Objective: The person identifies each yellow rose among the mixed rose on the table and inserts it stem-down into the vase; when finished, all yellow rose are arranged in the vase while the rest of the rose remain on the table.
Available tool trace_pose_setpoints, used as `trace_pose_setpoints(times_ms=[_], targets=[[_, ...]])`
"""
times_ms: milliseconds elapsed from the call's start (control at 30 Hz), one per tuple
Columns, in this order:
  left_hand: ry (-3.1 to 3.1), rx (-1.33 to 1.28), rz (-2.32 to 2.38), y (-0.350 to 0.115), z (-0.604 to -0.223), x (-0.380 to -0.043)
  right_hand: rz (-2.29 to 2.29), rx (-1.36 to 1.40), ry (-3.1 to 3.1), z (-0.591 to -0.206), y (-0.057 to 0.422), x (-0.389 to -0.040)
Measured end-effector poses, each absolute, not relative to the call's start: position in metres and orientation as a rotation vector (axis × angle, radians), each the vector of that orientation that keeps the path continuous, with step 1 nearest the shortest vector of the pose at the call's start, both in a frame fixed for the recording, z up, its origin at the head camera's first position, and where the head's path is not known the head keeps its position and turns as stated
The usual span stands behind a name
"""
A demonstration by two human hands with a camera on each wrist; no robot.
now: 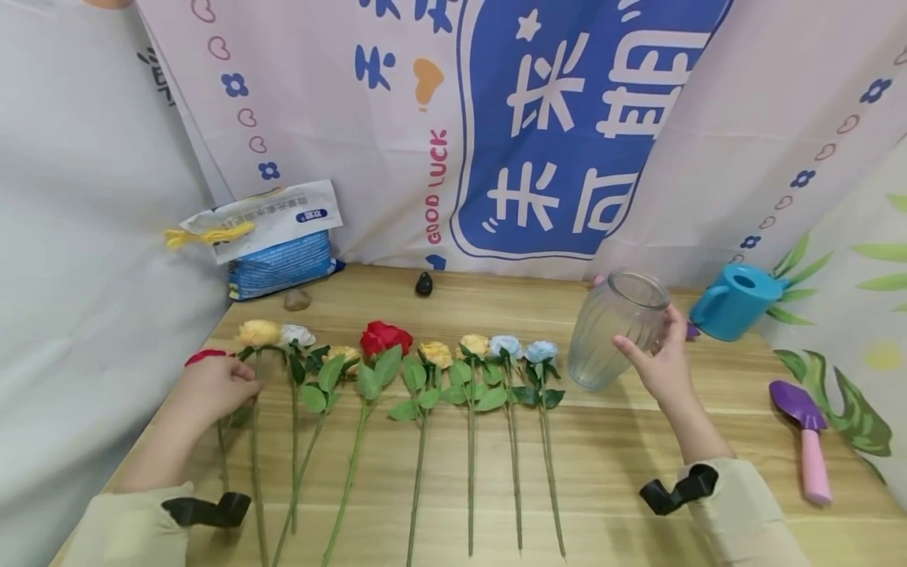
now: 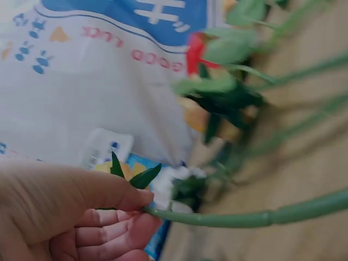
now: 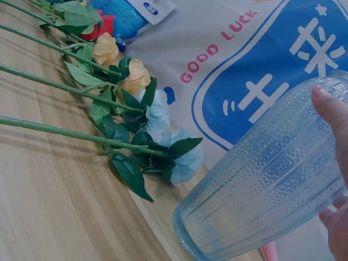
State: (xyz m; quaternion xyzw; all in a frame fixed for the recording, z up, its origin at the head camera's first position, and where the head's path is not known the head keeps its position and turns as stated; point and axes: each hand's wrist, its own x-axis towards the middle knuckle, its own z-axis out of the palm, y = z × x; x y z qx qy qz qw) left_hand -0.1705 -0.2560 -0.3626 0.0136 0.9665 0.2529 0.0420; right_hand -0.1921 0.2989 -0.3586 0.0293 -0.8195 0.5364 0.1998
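At left, a yellow rose (image 1: 259, 333) is pinched by its stem (image 2: 234, 219) in the left hand (image 1: 214, 386). The glass vase (image 1: 599, 337), gripped by the right hand (image 1: 666, 366), should be kept steady.

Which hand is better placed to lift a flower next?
Probably the left: the left hand pinches a flower stem between thumb and fingers, while the right hand is occupied holding the glass vase.

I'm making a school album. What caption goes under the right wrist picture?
Fingers hold a clear, ribbed vase beside blue, yellow and red flowers lying on a wooden table.
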Motion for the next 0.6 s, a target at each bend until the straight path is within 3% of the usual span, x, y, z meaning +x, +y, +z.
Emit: trace_pose_setpoints(times_ms=[300,600], targets=[[3.043,0.13,0.968,-0.228,-0.315,-0.191,1.508,0.079,-2.293,-0.359,0.3,-0.193],[3.059,0.285,1.233,-0.165,-0.248,-0.214,1.5,0.078,-2.314,-0.358,0.299,-0.191]])
